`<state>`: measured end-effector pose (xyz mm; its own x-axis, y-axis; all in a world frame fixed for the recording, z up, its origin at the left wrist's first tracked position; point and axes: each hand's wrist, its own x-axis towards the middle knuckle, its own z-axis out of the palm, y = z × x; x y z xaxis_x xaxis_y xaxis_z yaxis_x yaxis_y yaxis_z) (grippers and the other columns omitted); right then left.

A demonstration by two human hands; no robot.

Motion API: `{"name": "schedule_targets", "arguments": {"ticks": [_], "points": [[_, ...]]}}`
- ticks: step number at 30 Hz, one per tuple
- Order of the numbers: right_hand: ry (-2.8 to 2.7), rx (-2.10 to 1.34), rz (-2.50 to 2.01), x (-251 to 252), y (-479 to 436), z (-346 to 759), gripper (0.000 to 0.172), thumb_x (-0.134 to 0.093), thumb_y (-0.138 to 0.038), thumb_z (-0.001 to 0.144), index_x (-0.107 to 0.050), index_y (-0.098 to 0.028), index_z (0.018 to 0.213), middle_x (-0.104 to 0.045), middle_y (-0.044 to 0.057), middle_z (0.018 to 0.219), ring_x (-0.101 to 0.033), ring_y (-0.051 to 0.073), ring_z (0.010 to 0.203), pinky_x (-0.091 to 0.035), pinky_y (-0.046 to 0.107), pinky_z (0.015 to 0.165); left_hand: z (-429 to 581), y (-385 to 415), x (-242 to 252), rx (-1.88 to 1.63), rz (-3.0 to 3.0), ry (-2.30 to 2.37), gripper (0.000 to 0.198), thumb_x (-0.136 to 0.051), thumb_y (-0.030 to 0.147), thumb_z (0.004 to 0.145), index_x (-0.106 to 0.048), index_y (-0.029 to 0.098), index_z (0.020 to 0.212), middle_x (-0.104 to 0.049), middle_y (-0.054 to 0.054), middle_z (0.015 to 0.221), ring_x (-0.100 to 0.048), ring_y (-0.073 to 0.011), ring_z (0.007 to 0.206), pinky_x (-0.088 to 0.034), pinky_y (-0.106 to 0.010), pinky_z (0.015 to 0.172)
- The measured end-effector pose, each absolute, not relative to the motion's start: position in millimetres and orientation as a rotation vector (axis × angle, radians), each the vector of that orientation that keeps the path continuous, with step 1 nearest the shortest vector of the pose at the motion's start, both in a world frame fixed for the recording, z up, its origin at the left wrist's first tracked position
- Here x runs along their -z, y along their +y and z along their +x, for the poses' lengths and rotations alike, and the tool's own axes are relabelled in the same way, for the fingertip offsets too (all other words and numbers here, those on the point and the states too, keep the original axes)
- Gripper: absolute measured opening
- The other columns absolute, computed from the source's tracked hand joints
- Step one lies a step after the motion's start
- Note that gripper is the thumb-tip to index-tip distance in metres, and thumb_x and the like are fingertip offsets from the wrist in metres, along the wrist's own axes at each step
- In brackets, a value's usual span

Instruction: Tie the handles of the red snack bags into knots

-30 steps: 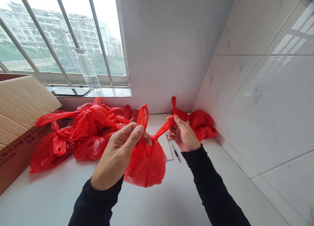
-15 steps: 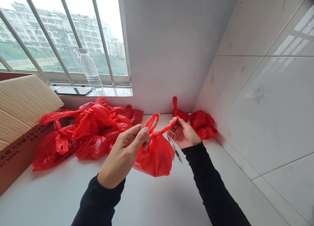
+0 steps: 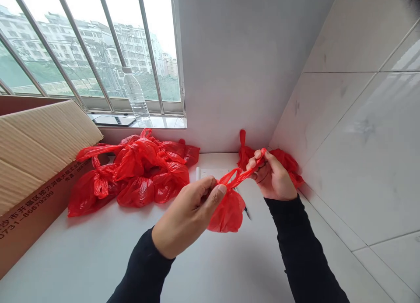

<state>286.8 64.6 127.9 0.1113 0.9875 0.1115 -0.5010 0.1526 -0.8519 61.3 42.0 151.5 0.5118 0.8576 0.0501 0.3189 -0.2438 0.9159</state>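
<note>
A small filled red plastic bag (image 3: 229,212) hangs just above the white counter (image 3: 98,250) between my hands. My left hand (image 3: 190,215) is closed, pinching one handle strip at the bag's neck. My right hand (image 3: 274,178) is closed on the other handle strip, which is stretched taut up and to the right. A knot sits where the two strips meet.
A heap of tied red bags (image 3: 134,171) lies at the left by an open cardboard box (image 3: 36,163). More red bags (image 3: 288,163) sit in the tiled corner behind my right hand. A water bottle (image 3: 136,95) stands on the window sill. A pen (image 3: 246,213) and paper (image 3: 213,173) lie under the bag.
The bag has dropped lower and moved right. Its upright handle loop has been drawn down flat, and my right hand has pulled its strip farther right, tightening the knot.
</note>
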Motion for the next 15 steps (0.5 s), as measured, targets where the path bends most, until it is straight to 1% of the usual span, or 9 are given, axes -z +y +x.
{"name": "schedule_targets", "arguments": {"ticks": [2,3,5,6,8,9,10,12,15], "points": [[-0.918,-1.216,-0.768,-135.0,55.1,285.0,0.022,-0.064,-0.043,0.088,-0.061,-0.023,0.081,-0.064,-0.001,0.069,-0.062,0.013,0.065,-0.054,0.022,0.058,67.2,40.9,-148.4,-0.679,1.839,1.023,0.021,-0.053,0.042,0.093,-0.049,0.022,0.089,-0.04,0.006,0.067,-0.035,-0.0111,0.058,-0.032,-0.025,0.053],[-0.955,-1.199,-0.773,-137.9,50.9,283.6,0.023,-0.064,-0.044,0.089,-0.062,-0.023,0.08,-0.064,-0.001,0.069,-0.062,0.014,0.065,-0.053,0.023,0.058,70.4,40.3,-147.0,-0.659,1.851,1.029,0.021,-0.056,0.038,0.09,-0.051,0.023,0.104,-0.044,0.006,0.067,-0.039,-0.0118,0.059,-0.034,-0.025,0.054],[-1.004,-1.179,-0.777,-141.9,43.9,280.7,0.024,-0.063,-0.044,0.09,-0.064,-0.023,0.079,-0.063,0.0,0.069,-0.061,0.014,0.065,-0.053,0.023,0.058,76.5,38.5,-145.3,-0.592,1.878,1.004,0.041,-0.059,0.031,0.087,-0.049,0.025,0.126,-0.049,0.007,0.066,-0.043,-0.0127,0.058,-0.037,-0.026,0.056],[-1.016,-1.177,-0.773,-143.2,41.3,279.6,0.024,-0.063,-0.044,0.09,-0.065,-0.023,0.079,-0.063,0.0,0.069,-0.061,0.014,0.065,-0.053,0.023,0.057,79.4,37.3,-145.0,-0.551,1.902,0.981,0.039,-0.059,0.029,0.086,-0.053,0.025,0.124,-0.049,0.007,0.065,-0.042,-0.0126,0.057,-0.037,-0.026,0.055],[-1.025,-1.179,-0.762,-144.7,37.5,278.5,0.024,-0.064,-0.044,0.09,-0.067,-0.024,0.078,-0.063,0.001,0.069,-0.061,0.014,0.065,-0.053,0.023,0.057,84.4,34.8,-145.0,-0.485,1.949,0.926,0.018,-0.057,0.028,0.086,-0.063,0.023,0.102,-0.051,0.005,0.066,-0.04,-0.0115,0.057,-0.035,-0.025,0.054],[-1.031,-1.179,-0.759,-145.1,36.2,278.6,0.024,-0.064,-0.045,0.09,-0.067,-0.024,0.079,-0.063,0.001,0.07,-0.062,0.014,0.066,-0.053,0.023,0.058,86.2,33.8,-145.3,-0.467,1.965,0.908,0.01,-0.056,0.028,0.086,-0.063,0.022,0.09,-0.052,0.005,0.066,-0.04,-0.0108,0.057,-0.034,-0.025,0.053],[-1.04,-1.178,-0.76,-145.6,35.3,278.9,0.024,-0.063,-0.045,0.09,-0.068,-0.024,0.079,-0.065,0.001,0.071,-0.063,0.014,0.067,-0.054,0.023,0.058,87.3,33.3,-145.7,-0.46,1.978,0.905,0.01,-0.056,0.028,0.086,-0.061,0.021,0.081,-0.051,0.005,0.065,-0.039,-0.0103,0.056,-0.033,-0.025,0.053],[-1.059,-1.174,-0.781,-146.5,34.5,280.1,0.022,-0.061,-0.045,0.092,-0.069,-0.026,0.084,-0.069,0.002,0.08,-0.067,0.016,0.075,-0.057,0.024,0.06,86.2,34.7,-146.1,-0.471,1.995,0.949,0.012,-0.056,0.03,0.085,-0.058,0.021,0.076,-0.049,0.006,0.061,-0.038,-0.0098,0.053,-0.03,-0.025,0.05],[-1.092,-1.171,-0.836,-146.7,36.0,282.0,0.016,-0.063,-0.041,0.092,-0.069,-0.028,0.101,-0.073,0.003,0.106,-0.069,0.018,0.096,-0.06,0.027,0.073,72.0,45.0,-145.4,-0.588,1.996,1.095,0.018,-0.054,0.032,0.087,-0.058,0.02,0.074,-0.05,0.005,0.058,-0.041,-0.0104,0.052,-0.031,-0.025,0.05]]}}
